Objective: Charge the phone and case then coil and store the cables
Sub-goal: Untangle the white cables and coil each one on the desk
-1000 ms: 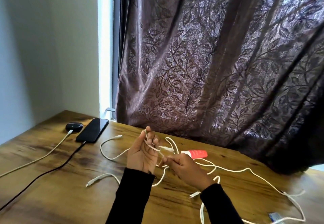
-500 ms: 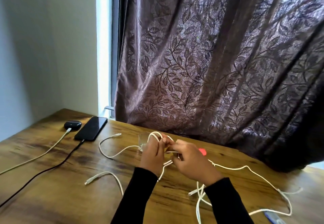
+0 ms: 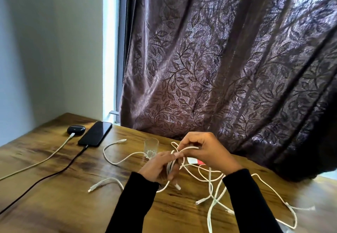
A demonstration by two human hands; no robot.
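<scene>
Since a second ago your left hand (image 3: 160,167) has turned from palm-up to closed around a few loops of the white cable (image 3: 170,167), and your right hand (image 3: 202,150) has lifted from below it to just above, so the winding has gone on by a turn or so. Your left hand grips the small bundle with curled fingers, serving as the spool; your right hand pinches the running strand between thumb and fingertips and lays it across the top, which keeps the loops even. One plug end hangs free just below your left hand. To the lower right of the frame the other loose white cables (image 3: 215,196) sprawl in a tangle over the wooden table (image 3: 54,205), not yet coiled. Just behind your hands, at centre, a small clear glass (image 3: 151,146) stands upright, and another white cable (image 3: 116,160) curves past its base toward the left. A red and white object (image 3: 196,161) peeks out beneath your right wrist; what it is cannot be told. Farther off at the left of the frame the phone (image 3: 95,133) lies flat with a black cable (image 3: 45,178) in its near end, and beside it the dark case (image 3: 76,129) takes a pale cable (image 3: 36,163), so the charging part looks done, with a leaf-patterned curtain (image 3: 228,68) behind
</scene>
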